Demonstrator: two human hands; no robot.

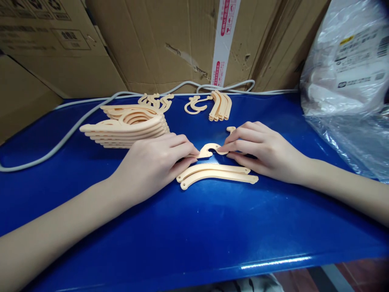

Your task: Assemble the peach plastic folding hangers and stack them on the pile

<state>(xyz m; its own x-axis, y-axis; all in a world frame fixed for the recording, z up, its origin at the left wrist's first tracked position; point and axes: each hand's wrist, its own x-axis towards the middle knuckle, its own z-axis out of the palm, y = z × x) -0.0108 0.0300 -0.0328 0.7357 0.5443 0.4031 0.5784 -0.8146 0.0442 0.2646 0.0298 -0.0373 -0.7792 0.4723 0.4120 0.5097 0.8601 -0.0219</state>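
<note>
A small cream hanger hook [209, 147] lies low over the blue table, its curve upward. Thumb and fingertips of my left hand [158, 156] pinch its left end. At the other end, the fingers of my right hand [258, 148] are closed on the hook's curved tip. Part of another cream piece [231, 129] shows behind the right fingers; the rest is hidden. Just in front of the hook lie two slim curved hanger arms, a rear one [214, 166] and a front one [219, 175], side by side with holes at their ends.
Left of centre stands a stack of cream hangers [124, 129], with several loose hooks [156, 101] behind it. Further right are more hooks [194, 106] and a row of hanger arms [220, 106]. A grey cable [75, 127], cardboard boxes [170, 44] and a plastic-wrapped bundle [343, 65] border the table [194, 235].
</note>
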